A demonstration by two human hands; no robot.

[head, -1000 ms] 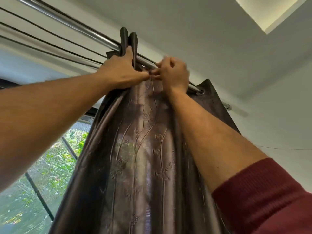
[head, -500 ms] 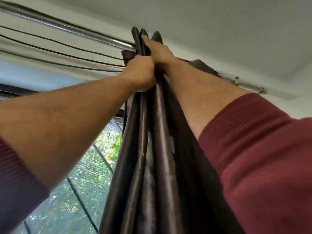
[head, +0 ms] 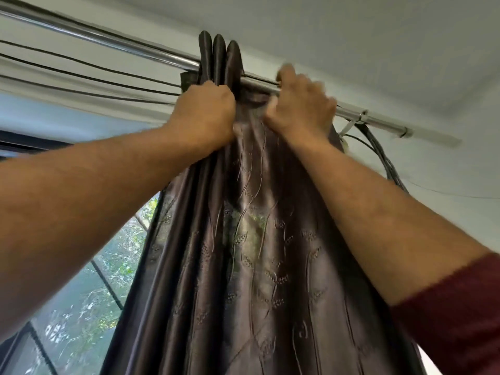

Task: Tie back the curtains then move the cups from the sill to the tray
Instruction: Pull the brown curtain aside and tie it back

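dark brown, glossy curtain (head: 259, 253) with a raised leaf-and-stem pattern, hanging from a chrome rod (head: 113, 39) just under the ceiling, top folds bunched into three upright loops over the rod, lower cloth fanning out wide toward the bottom. daylight glowing faintly through the middle of the cloth. left of it, window (head: 89, 307) with dark bars and green foliage outside. no cups, sill or tray in view. left hand (head: 205, 115) clenched in a fist on the gathered folds just below the rod. right hand (head: 301, 104) blurred, curled over the curtain's top edge at the rod, just right of the loops; exact pinch impossible to tell. red sleeve (head: 457, 320) on the right forearm. dark cables (head: 378, 150) hanging off the rod's right end. compared with half a second ago: hands apart instead of stacked together, right hand further right along the rod, cloth spread open rather than packed in tight pleats.
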